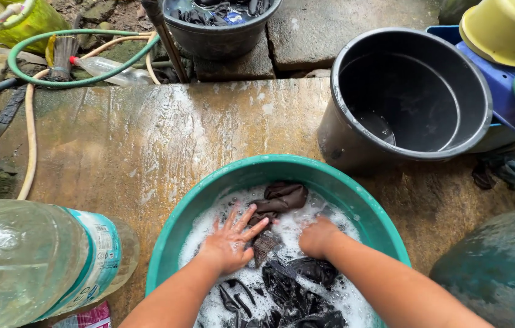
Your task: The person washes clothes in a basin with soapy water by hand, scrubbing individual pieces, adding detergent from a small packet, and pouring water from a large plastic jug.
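A green plastic basin (251, 171) sits on wet ground and holds soapy, foamy water. Dark brown cloth (281, 198) lies bunched at its far side, and black cloth (297, 288) floats nearer me. My left hand (231, 240) lies flat in the suds with fingers spread, pressing on the brown cloth. My right hand (318, 237) is curled into a fist on the same cloth, just to the right of the left hand.
A black bucket (354, 130) with a little water stands behind the basin on the right. Another dark tub (221, 37) of clothes sits at top centre. A large clear plastic bottle (33, 261) lies at lower left. A green hose (81, 78) coils at upper left.
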